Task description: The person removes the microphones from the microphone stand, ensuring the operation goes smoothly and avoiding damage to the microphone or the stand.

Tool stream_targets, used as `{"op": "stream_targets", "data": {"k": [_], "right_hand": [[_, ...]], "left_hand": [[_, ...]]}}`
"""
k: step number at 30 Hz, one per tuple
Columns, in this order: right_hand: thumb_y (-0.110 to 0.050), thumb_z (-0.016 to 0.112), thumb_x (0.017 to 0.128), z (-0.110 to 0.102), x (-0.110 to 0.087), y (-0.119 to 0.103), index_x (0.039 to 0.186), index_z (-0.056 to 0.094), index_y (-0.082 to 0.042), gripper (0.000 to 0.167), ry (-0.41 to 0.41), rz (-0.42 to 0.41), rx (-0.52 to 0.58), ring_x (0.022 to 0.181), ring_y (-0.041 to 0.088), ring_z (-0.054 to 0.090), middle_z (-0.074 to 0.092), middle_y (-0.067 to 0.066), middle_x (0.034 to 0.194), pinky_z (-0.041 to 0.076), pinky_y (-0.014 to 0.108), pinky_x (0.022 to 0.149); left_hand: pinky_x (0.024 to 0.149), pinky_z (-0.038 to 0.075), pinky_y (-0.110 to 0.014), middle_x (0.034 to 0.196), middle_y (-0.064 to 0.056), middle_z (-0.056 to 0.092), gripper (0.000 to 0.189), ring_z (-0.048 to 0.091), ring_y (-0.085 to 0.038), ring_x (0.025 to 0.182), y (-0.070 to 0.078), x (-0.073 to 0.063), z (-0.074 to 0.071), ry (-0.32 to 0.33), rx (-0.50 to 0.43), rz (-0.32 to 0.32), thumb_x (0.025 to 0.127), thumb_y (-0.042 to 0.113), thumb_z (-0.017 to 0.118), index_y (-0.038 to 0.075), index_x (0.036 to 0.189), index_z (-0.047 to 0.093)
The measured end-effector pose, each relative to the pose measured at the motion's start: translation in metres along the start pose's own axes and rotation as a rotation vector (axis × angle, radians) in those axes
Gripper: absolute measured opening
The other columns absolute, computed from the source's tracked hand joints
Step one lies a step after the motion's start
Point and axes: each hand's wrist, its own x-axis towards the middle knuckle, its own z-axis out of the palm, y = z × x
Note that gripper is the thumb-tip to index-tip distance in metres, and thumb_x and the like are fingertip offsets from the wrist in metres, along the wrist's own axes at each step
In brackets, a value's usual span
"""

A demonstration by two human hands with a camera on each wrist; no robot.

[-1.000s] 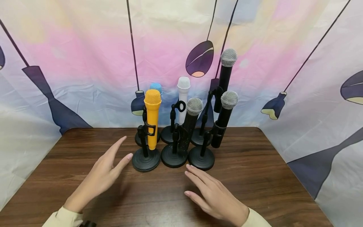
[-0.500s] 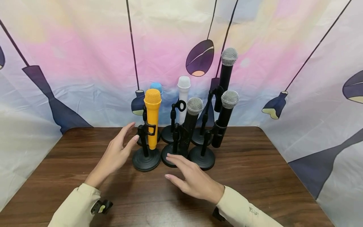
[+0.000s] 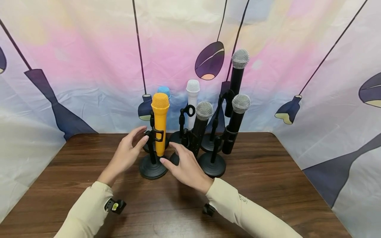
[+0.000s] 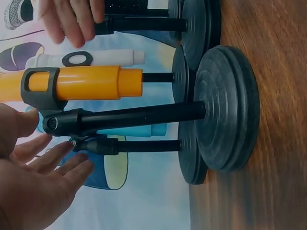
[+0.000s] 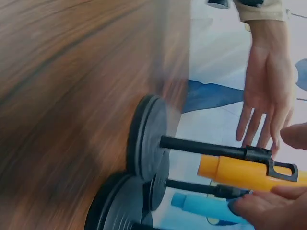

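A yellow microphone (image 3: pixel 160 115) sits upright in the clip of a black desk stand (image 3: pixel 153 169) at the front left of the group. My left hand (image 3: pixel 123 155) is just left of its clip, thumb and fingers spread apart. In the left wrist view those fingers (image 4: pixel 72 172) lie beside the clip joint without closing round it. My right hand (image 3: pixel 187 167) reaches in from the right, thumb near the microphone's lower end and fingers in front of the middle stand. Neither hand holds anything. The right wrist view shows the yellow microphone (image 5: pixel 235 170) between both hands.
Behind stand a blue microphone (image 3: pixel 164 91) and a white microphone (image 3: pixel 193 94). Black microphones with silver heads (image 3: pixel 204 110) (image 3: pixel 241 104) (image 3: pixel 240 59) lean in stands to the right. The wooden table (image 3: pixel 268 185) ends at a patterned cloth backdrop (image 3: pixel 98 66).
Both hands have moved forward and inward to the yellow microphone, the left from the left and the right from the right. The microphones and stands have not moved.
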Motion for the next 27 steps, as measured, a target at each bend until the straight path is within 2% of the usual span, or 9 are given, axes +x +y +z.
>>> {"op": "stream_targets", "data": {"k": [3,7,15,21,24,27], "right_hand": [[-0.035,0.068,0.1,0.003,0.011,-0.003,0.153,0.039,-0.002,0.068,0.034,0.067,0.05,0.135,0.026,0.05,0.046,0.015,0.151,0.045,0.041,0.107],[-0.031,0.068,0.1,0.006,0.026,-0.004,0.155,0.033,-0.001,0.071,0.081,0.116,0.14,0.14,0.029,0.045,0.04,0.017,0.156,0.042,0.039,0.109],[-0.023,0.065,0.102,0.013,0.047,-0.002,0.157,0.027,-0.002,0.07,0.112,0.125,0.322,0.143,0.031,0.041,0.035,0.019,0.158,0.038,0.035,0.112],[-0.017,0.066,0.101,0.018,0.06,0.0,0.154,0.035,-0.003,0.063,0.161,0.095,0.391,0.136,0.024,0.051,0.047,0.015,0.15,0.043,0.029,0.107],[-0.013,0.067,0.1,0.02,0.065,0.0,0.148,0.043,-0.002,0.055,0.163,0.071,0.408,0.128,0.023,0.058,0.055,0.015,0.142,0.047,0.027,0.101],[-0.011,0.067,0.099,0.02,0.068,0.001,0.141,0.051,-0.001,0.047,0.163,0.054,0.39,0.118,0.022,0.065,0.061,0.014,0.132,0.052,0.026,0.094]], "left_hand": [[0.111,0.035,-0.056,0.154,-0.021,0.041,0.054,0.042,-0.039,0.14,-0.001,0.003,0.003,-0.012,-0.021,-0.022,0.109,0.03,0.049,0.004,0.155,0.038],[0.111,0.035,-0.055,0.155,-0.02,0.042,0.055,0.042,-0.038,0.141,-0.002,0.007,0.006,-0.02,-0.021,-0.041,0.109,0.033,0.048,0.006,0.155,0.037],[0.109,0.037,-0.059,0.154,-0.023,0.041,0.052,0.041,-0.04,0.141,-0.007,0.01,0.01,-0.031,-0.017,-0.056,0.11,0.03,0.045,0.006,0.155,0.037],[0.102,0.044,-0.056,0.15,-0.023,0.046,0.048,0.047,-0.038,0.135,-0.009,0.01,0.014,-0.015,-0.076,-0.072,0.111,0.029,0.044,0.005,0.152,0.042],[0.097,0.047,-0.055,0.144,-0.022,0.052,0.045,0.054,-0.037,0.126,-0.01,0.01,0.015,-0.007,-0.1,-0.09,0.111,0.027,0.044,0.004,0.149,0.045],[0.098,0.046,-0.057,0.14,-0.023,0.054,0.044,0.056,-0.037,0.124,-0.011,0.011,0.016,-0.004,-0.116,-0.103,0.11,0.026,0.045,0.001,0.146,0.047]]}}
